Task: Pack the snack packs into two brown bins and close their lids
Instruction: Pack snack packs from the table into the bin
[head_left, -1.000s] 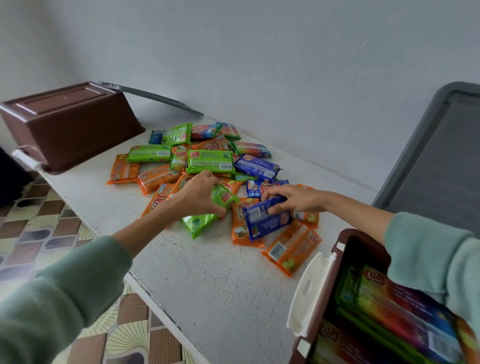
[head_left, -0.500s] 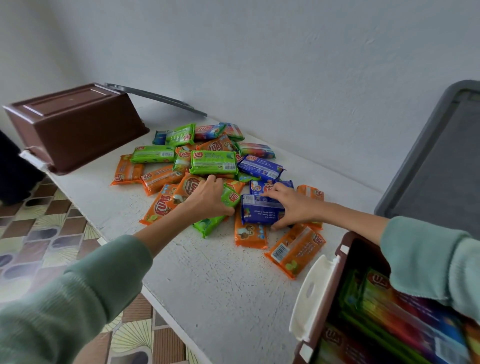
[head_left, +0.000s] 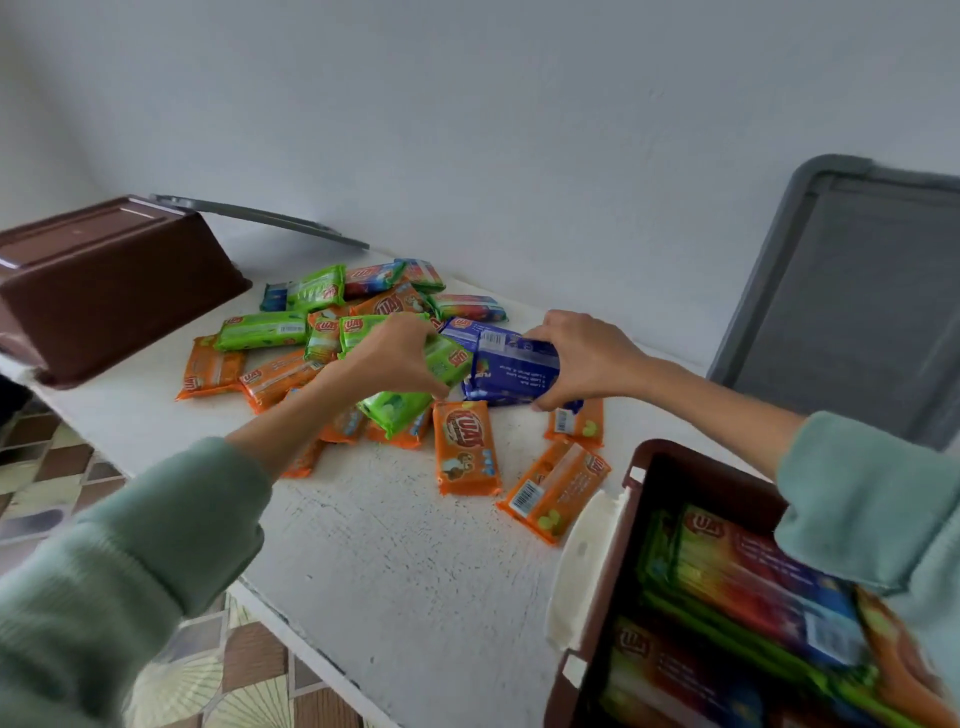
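A heap of orange, green and blue snack packs lies on the white table. My left hand grips a green pack in the middle of the heap. My right hand holds a stack of blue packs just right of it. An open brown bin with a white latch sits at the lower right, holding several packs. A second brown bin lies overturned at the far left.
A grey lid leans on the wall at the right, behind the open bin. Another grey lid lies flat behind the overturned bin. The table's near edge runs diagonally, with patterned floor tiles below.
My right hand has gathered more blue packs and shifted slightly toward the wall. My left hand has stayed on the green pack and lifted it a little.
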